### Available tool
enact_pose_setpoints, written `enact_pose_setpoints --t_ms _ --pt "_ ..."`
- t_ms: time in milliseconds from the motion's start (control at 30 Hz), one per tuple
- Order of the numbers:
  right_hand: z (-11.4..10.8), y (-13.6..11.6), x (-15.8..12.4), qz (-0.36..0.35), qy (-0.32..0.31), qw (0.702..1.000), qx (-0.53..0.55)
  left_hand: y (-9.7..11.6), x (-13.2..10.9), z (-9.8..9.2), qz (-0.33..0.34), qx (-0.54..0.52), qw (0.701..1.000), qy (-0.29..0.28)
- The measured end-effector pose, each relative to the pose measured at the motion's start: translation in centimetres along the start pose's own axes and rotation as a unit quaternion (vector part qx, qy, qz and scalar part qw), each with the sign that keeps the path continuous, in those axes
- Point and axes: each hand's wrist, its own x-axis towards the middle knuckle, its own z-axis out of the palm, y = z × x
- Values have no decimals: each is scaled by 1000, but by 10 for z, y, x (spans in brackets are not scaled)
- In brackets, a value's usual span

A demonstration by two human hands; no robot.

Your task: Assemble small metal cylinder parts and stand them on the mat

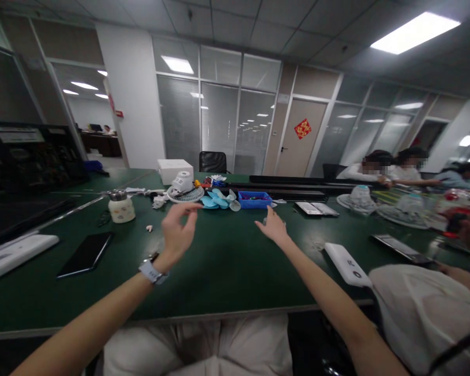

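My left hand (179,228), with a watch (154,269) on its wrist, hovers over the green table with fingers bent and thumb apart, nothing visible in it. Just beyond it are a white fan (183,183) with a round grille and several light-blue fan blades (215,199). My right hand (274,225) is stretched forward, thumb spread from the fingers, open. A blue basket (254,202) with small items in it stands right past its fingertips. Something small and clear shows beside the right hand; I cannot tell what it is or whether the hand touches it.
On the left lie a black phone (85,254), a cream jar (121,207) and a white power strip-like device (18,256). A white device (348,265) lies at right, near a seated co-worker (426,297). A white box (175,171) and long black bars (290,183) stand behind.
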Motion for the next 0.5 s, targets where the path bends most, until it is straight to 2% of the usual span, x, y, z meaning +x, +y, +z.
enact_pose_setpoints --t_ms 67,133,233,367,500 --pt "23 -1 -1 29 -11 999 -25 -11 -9 20 -12 8 999 -47" --pt "42 3 2 40 5 999 -30 -29 -20 42 -36 18 993 -109" --pt "61 14 9 60 28 998 -15 -56 -35 66 -48 16 984 -169" --pt "74 31 16 113 -6 993 45 -73 -44 74 -78 -1 976 -205" --pt "80 28 11 117 3 987 110 -69 -46 72 -94 -20 970 -224"
